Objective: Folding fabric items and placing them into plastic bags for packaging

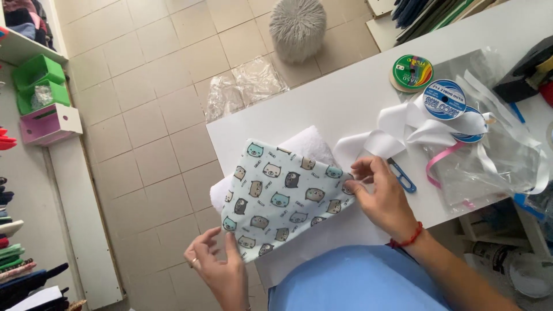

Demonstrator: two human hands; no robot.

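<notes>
A pale blue fabric piece printed with small cat faces [282,196] lies over a folded white towel [305,144] at the near corner of the white table [340,103]. My left hand [218,268] holds the fabric's lower left corner, fingers around the edge. My right hand [383,196], with a red cord bracelet at the wrist, pinches the fabric's right edge next to the end of a white ribbon [403,126]. A small blue thread snipper [402,176] rests just right of that hand.
Ribbon spools [443,99] and a green-labelled spool [412,72] sit on the table with clear plastic bags [489,161] and a pink ribbon [440,161]. A fluffy grey stool [297,26] and crumpled plastic [245,86] are on the tiled floor. Shelves with green and pink boxes [40,98] stand left.
</notes>
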